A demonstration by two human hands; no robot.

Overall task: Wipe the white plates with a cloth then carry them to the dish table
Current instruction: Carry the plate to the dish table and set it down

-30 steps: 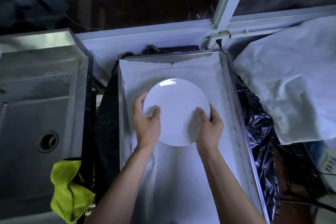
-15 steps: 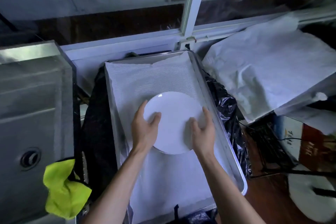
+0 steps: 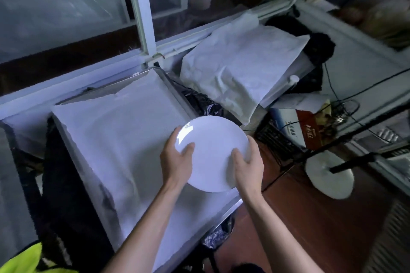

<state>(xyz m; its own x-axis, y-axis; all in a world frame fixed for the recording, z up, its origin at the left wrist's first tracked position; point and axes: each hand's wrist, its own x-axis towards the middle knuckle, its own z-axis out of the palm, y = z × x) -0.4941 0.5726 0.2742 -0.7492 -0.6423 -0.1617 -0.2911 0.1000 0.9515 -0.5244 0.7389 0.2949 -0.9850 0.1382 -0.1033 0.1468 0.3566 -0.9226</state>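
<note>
The white plate (image 3: 213, 150) is judged to be stiff, smooth and breakable, light enough for two hands yet likely slippery on its glazed face, so it is best taken at opposite rims, as is done here. It is gripped by the left hand (image 3: 177, 162) at its left edge, thumb laid on the upper face and fingers curled beneath. The right edge is clasped by the right hand (image 3: 248, 166) in the same way. The plate is held between both hands, slightly tilted, above the right rim of the cloth-lined metal tray (image 3: 173, 91) that lies to the left of the hands. A yellow-green cloth (image 3: 20, 260) is seen far below the left forearm.
</note>
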